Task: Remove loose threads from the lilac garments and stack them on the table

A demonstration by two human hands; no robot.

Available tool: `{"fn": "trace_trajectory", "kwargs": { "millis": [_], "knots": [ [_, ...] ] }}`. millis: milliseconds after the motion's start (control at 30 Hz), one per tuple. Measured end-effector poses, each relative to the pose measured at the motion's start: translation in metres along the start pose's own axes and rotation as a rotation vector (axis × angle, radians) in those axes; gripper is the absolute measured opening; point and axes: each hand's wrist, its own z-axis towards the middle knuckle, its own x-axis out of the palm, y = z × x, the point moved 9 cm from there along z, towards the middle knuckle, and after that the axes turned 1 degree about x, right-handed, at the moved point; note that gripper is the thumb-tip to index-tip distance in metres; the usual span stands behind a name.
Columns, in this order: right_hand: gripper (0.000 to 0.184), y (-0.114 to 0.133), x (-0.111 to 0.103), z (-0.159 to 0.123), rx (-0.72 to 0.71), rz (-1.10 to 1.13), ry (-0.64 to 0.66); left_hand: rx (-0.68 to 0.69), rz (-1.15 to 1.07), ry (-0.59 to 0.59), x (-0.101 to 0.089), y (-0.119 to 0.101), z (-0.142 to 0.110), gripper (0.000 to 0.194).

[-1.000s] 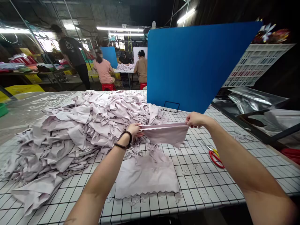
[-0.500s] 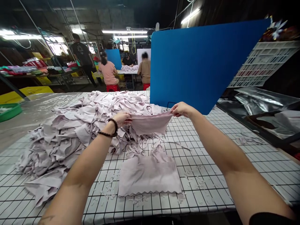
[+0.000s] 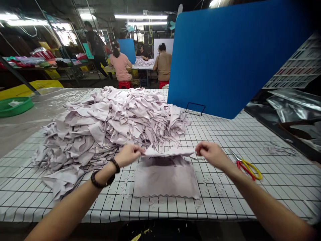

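Observation:
A pale lilac camisole is stretched level between my two hands, its wavy edge facing me. My left hand, with dark bead bracelets on the wrist, pinches its left corner. At the opposite corner, the fingers of my right hand are closed on the cloth. Just below, another lilac camisole lies flat with its wavy hem toward me; the held one hides its upper part. Beyond my left hand rises a large heap of lilac garments.
Scissors with red and yellow handles lie right of my right hand. A blue board stands behind on a wire stand. Small cloth scraps dot the grid-patterned tabletop. A green basket is far left; several people work beyond.
Both hands have come down and nearer with the camisole, which now hangs over the flat one's top. The view has shifted, and the scissors, earlier out of sight, now show.

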Motion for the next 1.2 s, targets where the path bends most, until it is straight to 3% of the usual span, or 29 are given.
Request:
{"fn": "trace_trajectory", "kwargs": {
  "millis": [100,167,233,367,433,533,600,667,733,833,900,967,1067,1200],
  "knots": [
    [0.02,-0.023,0.048,-0.06,-0.067,-0.07,0.026,0.104,0.12,-0.002,0.043,0.023,-0.041,0.03],
    [0.021,-0.03,0.067,-0.082,-0.105,-0.091,-0.001,0.144,0.152,-0.038,0.059,0.031,-0.058,0.035],
    [0.021,-0.027,0.07,-0.092,-0.146,-0.101,-0.072,0.162,0.169,-0.105,0.062,0.034,-0.067,0.037],
    [0.021,-0.012,0.052,-0.104,-0.228,-0.113,-0.224,0.196,0.172,-0.229,0.054,0.032,-0.082,0.037],
    [0.022,-0.013,0.057,-0.11,-0.215,-0.138,-0.168,0.217,0.206,-0.203,0.059,0.034,-0.091,0.038],
    [0.023,-0.027,0.082,-0.117,-0.137,-0.173,0.044,0.275,0.337,-0.12,0.072,0.032,-0.104,0.037],
    [0.022,-0.037,0.091,-0.116,-0.088,-0.18,0.128,0.296,0.464,-0.146,0.075,0.022,-0.11,0.036],
    [0.023,-0.043,0.085,-0.103,-0.048,-0.198,0.099,0.291,0.565,-0.228,0.076,0.005,-0.109,0.035],
    [0.026,-0.045,0.068,-0.077,-0.028,-0.255,-0.027,0.325,0.593,-0.259,0.09,-0.021,-0.1,0.031],
    [0.028,-0.043,0.055,-0.027,-0.057,-0.39,-0.135,0.512,0.548,-0.099,0.145,-0.061,-0.072,0.036],
    [0.028,-0.047,0.063,0.006,-0.041,-0.407,-0.042,0.532,0.537,-0.053,0.174,-0.073,-0.046,0.043],
    [0.019,-0.052,0.072,0.03,-0.021,-0.374,0.058,0.474,0.535,-0.072,0.188,-0.071,-0.021,0.045],
    [0.015,-0.052,0.075,0.052,-0.026,-0.291,0.165,0.414,0.528,-0.126,0.191,-0.064,0.001,0.042],
    [0.025,-0.052,0.067,0.069,-0.006,-0.143,0.371,0.421,0.531,-0.147,0.188,-0.059,0.005,0.038]
  ]
}}
